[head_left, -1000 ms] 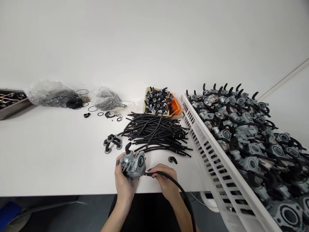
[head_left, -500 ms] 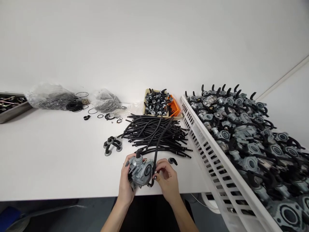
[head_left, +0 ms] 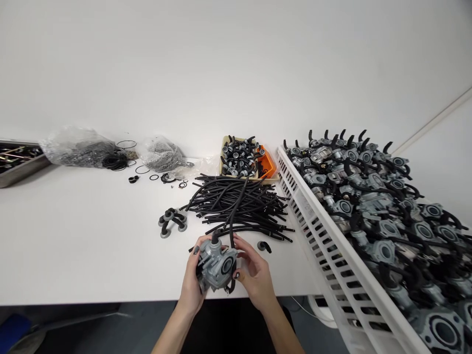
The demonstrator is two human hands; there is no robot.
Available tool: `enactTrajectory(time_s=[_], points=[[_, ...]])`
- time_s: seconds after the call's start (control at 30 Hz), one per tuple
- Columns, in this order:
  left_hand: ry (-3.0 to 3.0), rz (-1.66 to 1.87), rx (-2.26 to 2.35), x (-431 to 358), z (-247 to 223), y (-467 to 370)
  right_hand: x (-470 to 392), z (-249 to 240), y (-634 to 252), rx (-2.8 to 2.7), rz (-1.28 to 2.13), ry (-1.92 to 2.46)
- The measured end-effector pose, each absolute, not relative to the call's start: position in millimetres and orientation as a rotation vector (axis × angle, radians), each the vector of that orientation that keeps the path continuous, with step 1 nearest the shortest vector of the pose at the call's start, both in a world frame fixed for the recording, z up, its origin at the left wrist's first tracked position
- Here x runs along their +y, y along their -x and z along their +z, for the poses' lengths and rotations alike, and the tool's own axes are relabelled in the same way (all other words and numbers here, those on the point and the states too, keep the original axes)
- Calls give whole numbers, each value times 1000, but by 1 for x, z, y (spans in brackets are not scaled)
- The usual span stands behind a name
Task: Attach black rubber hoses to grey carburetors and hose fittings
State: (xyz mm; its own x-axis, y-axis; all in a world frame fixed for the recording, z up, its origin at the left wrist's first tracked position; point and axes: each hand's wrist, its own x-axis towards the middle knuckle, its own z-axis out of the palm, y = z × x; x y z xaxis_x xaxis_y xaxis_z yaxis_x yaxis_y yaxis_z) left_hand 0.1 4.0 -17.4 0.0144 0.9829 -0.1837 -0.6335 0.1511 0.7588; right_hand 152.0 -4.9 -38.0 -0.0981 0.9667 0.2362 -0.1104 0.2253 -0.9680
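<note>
My left hand (head_left: 192, 278) grips a grey metal carburetor (head_left: 216, 265) from its left side, just above the table's front edge. A short black rubber elbow sticks up from the carburetor's top, and its round flange opening faces right. A long black hose (head_left: 231, 228) joins low on its right side and runs up past it, over the hose pile. At the carburetor's right side, my right hand (head_left: 256, 275) has its thumb and fingers curled around the hose; the fingertips are partly hidden. One loose black elbow (head_left: 264, 246) lies just beyond that hand.
Many black hoses (head_left: 221, 196) lie piled ahead. Behind them stand a cream tray (head_left: 224, 142) of capped elbows and an orange bin (head_left: 271, 164). A white crate (head_left: 313, 223) of carburetors fills the right. Several elbows (head_left: 170, 219), rubber rings (head_left: 154, 177) and plastic bags (head_left: 162, 152) lie left.
The carburetor has shifted slightly right and down. The hose has swung left and now passes behind the carburetor's right edge. My right fingers have stretched upward along it.
</note>
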Motion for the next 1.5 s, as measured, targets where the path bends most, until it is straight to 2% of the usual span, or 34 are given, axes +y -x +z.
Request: enactTrajectory(time_s=[0.27, 0.53, 0.8, 1.17, 1.33, 1.5], points=[[-516, 1318, 822, 4, -12, 0, -9, -31, -153, -1396, 1305, 719], [-301, 1093, 928, 5, -18, 7, -11, -31, -154, -1492, 1306, 689], [-359, 1134, 982, 4, -28, 10, -11, -32, -154, -1484, 1332, 708], [-397, 1018, 788, 4, -11, 8, -7, -23, -150, -1366, 1521, 619], [-452, 998, 626, 4, -5, 7, -10, -25, -152, -1370, 1492, 632], [-472, 1015, 663, 1, -9, 10, -11, -28, -152, -1365, 1497, 626]])
